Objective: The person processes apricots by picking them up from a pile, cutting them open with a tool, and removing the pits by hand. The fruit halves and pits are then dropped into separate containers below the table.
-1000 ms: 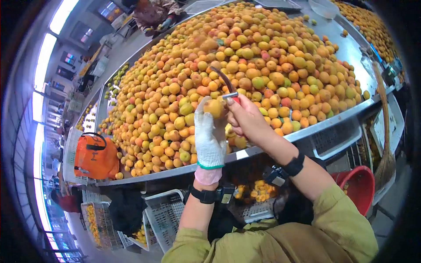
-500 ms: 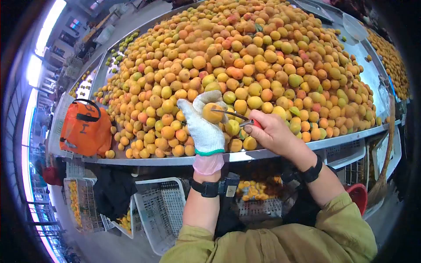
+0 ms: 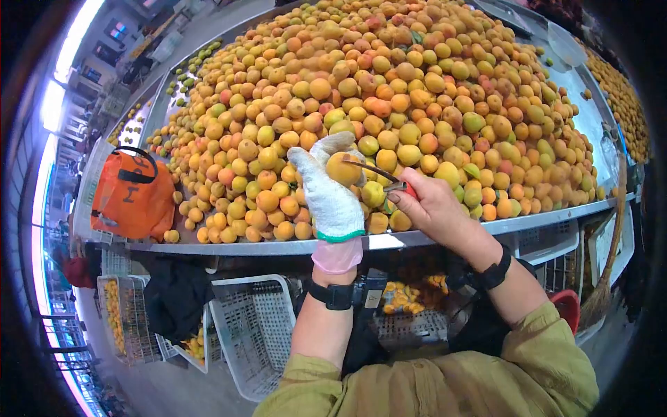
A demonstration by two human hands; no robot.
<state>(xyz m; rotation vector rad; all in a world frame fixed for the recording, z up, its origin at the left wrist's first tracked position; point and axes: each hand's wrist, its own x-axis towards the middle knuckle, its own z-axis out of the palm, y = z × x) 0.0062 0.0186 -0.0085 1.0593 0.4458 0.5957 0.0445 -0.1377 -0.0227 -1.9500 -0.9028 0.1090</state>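
An apricot (image 3: 342, 169) sits in the palm of my left hand (image 3: 330, 198), which wears a white knit glove with a green cuff over a pink sleeve. My right hand (image 3: 436, 212) is bare and grips a curved knife (image 3: 374, 169) by its red handle. The thin, dark blade reaches left, and its tip is right at the apricot's upper side. Both hands are over the front edge of a large heap of apricots (image 3: 292, 111), orange, yellow and some greenish, on a metal table (image 3: 445, 235).
An orange bag (image 3: 135, 198) with a black handle stands at the table's left end. Below the edge are a white plastic crate (image 3: 253, 326), a crate with halved apricots (image 3: 410, 326) and a red basin (image 3: 566, 309). A broom (image 3: 601, 299) leans at right.
The view has shifted slightly. My left hand still holds the apricot, turned a little, and the knife tip stays against it.
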